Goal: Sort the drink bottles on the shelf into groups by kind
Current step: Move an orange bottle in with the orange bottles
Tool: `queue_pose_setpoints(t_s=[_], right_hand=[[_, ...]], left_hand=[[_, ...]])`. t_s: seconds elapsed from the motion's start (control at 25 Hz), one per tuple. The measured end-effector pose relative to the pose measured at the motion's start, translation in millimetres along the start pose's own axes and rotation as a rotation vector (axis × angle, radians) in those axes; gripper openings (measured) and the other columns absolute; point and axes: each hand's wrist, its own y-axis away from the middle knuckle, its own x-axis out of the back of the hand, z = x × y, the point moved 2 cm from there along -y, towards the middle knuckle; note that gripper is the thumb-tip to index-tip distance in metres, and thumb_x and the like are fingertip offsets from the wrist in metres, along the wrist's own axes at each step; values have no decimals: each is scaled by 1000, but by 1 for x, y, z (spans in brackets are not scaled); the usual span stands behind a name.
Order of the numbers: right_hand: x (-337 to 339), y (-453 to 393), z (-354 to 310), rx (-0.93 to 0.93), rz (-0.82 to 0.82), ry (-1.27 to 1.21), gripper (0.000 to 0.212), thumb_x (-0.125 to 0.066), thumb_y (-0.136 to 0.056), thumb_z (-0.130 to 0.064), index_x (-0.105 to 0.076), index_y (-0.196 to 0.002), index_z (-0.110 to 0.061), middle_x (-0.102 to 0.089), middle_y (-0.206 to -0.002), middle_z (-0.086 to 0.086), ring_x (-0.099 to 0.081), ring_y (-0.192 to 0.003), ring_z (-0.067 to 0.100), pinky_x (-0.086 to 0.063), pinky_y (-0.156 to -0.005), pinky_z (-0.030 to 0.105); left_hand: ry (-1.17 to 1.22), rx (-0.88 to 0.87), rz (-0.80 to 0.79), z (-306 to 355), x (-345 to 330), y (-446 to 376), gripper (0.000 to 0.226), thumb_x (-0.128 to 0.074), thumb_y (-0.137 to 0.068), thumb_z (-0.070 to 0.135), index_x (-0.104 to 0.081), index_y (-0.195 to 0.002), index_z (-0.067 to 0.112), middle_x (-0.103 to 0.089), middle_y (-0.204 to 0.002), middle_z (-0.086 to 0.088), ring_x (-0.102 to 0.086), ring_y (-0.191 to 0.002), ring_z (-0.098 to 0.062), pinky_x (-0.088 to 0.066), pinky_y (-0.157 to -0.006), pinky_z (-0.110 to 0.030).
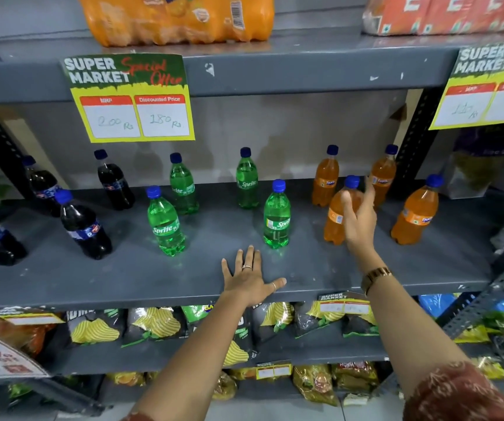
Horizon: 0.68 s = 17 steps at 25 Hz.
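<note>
On the grey middle shelf (184, 278) stand three groups of blue-capped bottles. Several dark cola bottles (83, 227) are at the left, several green Sprite bottles (276, 218) in the middle, and several orange Fanta bottles (416, 212) at the right. My left hand (249, 279) lies flat on the shelf's front, fingers spread, holding nothing. My right hand (360, 220) is at the front-left Fanta bottle (334, 221), which stands upright on the shelf. Its thumb lies across the bottle and its fingers are spread upward beside it, not wrapped around it.
An orange multipack (178, 16) sits on the shelf above, and two yellow price signs (132, 98) hang from its edge. Chip bags (153, 323) fill the lower shelves. A black perforated upright (414, 147) stands behind the right Fanta bottles.
</note>
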Motion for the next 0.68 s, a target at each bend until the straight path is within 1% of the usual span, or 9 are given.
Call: queue_pose_setpoints(t_s=[0.04, 0.08, 0.16, 0.2, 0.28, 0.36, 0.44, 0.56, 0.68], right_hand=[[1, 8, 11, -91, 10, -84, 65, -49, -89, -45, -14, -142, -29, -43, -140, 9, -43, -121, 19, -36, -94, 34], [1, 16, 22, -173, 3, -151, 70, -54, -89, -39, -11, -143, -27, -37, -145, 11, -39, -127, 23, -34, -98, 36], [-1, 25, 38, -282, -79, -205, 76, -59, -87, -16, -9, -144, -21, -29, -149, 13, -34, -133, 28, -32, -106, 43], [-3, 26, 43, -298, -131, -182, 79, -60, -84, -6, -10, -144, -19, -29, -149, 13, -34, -133, 30, -31, -108, 46], [-6, 26, 45, -274, -186, -80, 80, -62, -79, 2, -16, -142, -18, -34, -146, 14, -38, -128, 30, -35, -105, 45], [-8, 26, 47, -275, -159, 6, 74, -65, -79, -2, -25, -139, -17, -42, -140, 15, -44, -123, 32, -38, -100, 44], [-8, 28, 49, -285, -122, 61, 65, -67, -80, -10, -32, -134, -16, -48, -135, 15, -48, -119, 35, -40, -99, 46], [-9, 31, 49, -281, -113, 122, 61, -66, -82, -16, -32, -133, -15, -47, -134, 17, -47, -120, 37, -40, -100, 50], [-10, 32, 48, -262, -109, 155, 62, -65, -83, -15, -29, -135, -13, -45, -137, 18, -45, -122, 38, -39, -101, 52]], left_hand=[[2, -3, 6, 0, 0, 0, 93, -30, -84, 71, 11, -147, 15, 19, -157, -1, 19, -143, -23, 11, -113, -57], [3, -5, 9, 0, 0, 1, 93, -30, -84, 71, 11, -147, 15, 19, -157, -1, 18, -143, -23, 11, -113, -57], [7, -8, 16, -1, 0, 0, 93, -29, -84, 71, 10, -147, 16, 18, -157, -1, 18, -143, -23, 11, -113, -57], [8, -8, 17, -1, -1, 0, 93, -29, -84, 71, 10, -147, 16, 18, -157, -1, 18, -143, -23, 11, -113, -57], [7, -7, 19, -2, -1, -1, 92, -29, -84, 71, 11, -147, 16, 18, -157, -1, 18, -143, -23, 11, -113, -57], [2, -9, 17, -2, -2, -2, 92, -28, -84, 72, 10, -147, 17, 19, -157, 0, 18, -143, -22, 11, -113, -56], [3, -8, 18, -2, -2, -2, 93, -28, -84, 72, 10, -147, 17, 19, -157, 0, 19, -143, -22, 11, -113, -56], [-1, -10, 13, -2, -2, -2, 93, -28, -84, 72, 10, -147, 17, 20, -157, 0, 19, -143, -23, 11, -112, -57], [-9, -10, 14, -3, -3, -3, 93, -27, -84, 73, 11, -147, 16, 20, -157, 0, 19, -143, -23, 11, -112, -57]])
